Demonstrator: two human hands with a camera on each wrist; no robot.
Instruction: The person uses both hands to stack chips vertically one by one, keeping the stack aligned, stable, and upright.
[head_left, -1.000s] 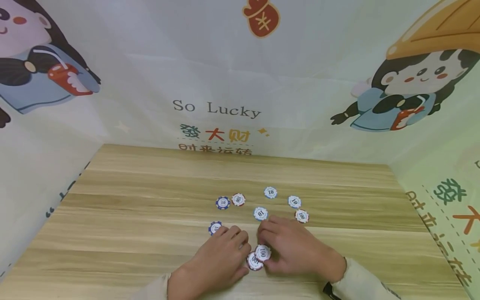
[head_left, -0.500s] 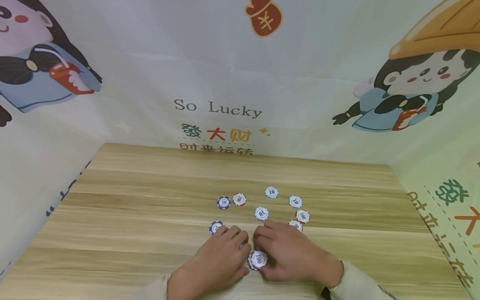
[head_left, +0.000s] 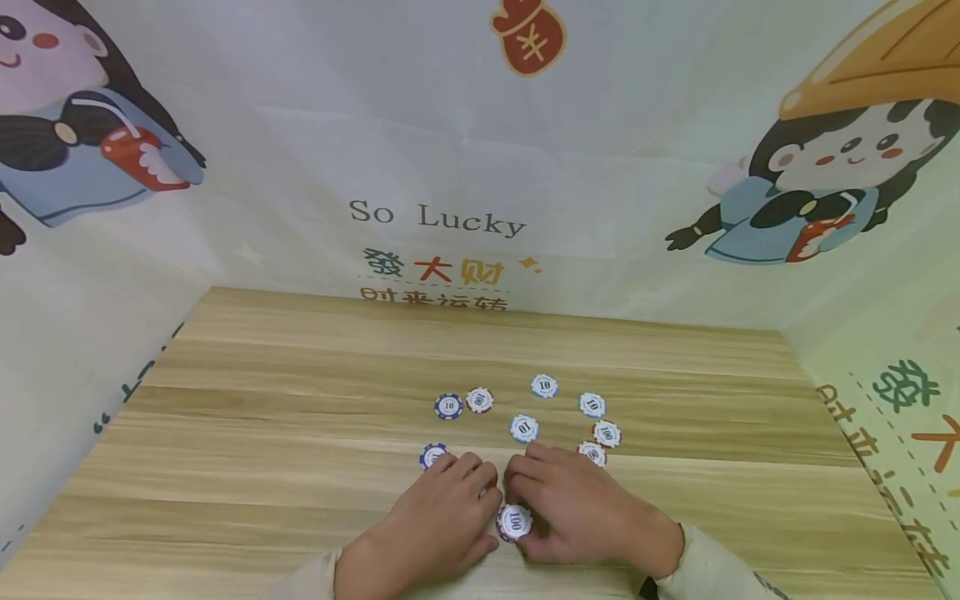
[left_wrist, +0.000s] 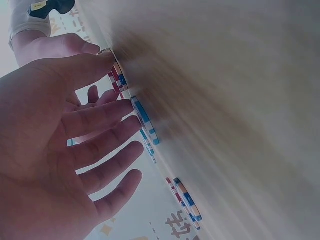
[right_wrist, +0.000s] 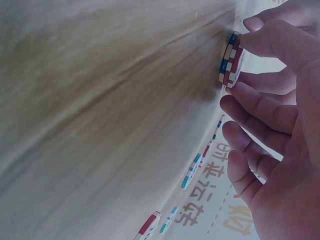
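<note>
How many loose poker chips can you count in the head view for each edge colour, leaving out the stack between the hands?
Dark blue chips: 2
Light blue chips: 3
Red chips: 3
Total: 8 loose chips, with the stack left out

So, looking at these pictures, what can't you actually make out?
Upper face of the stack's blue-edged chip, head view: hidden under the top chip.
Nearer edge of the dark blue chip, head view: behind the left hand.
Part of the red-rimmed chip, head view: behind the right hand.
Rest of the left sleeve, head view: cut off by the bottom edge.
</note>
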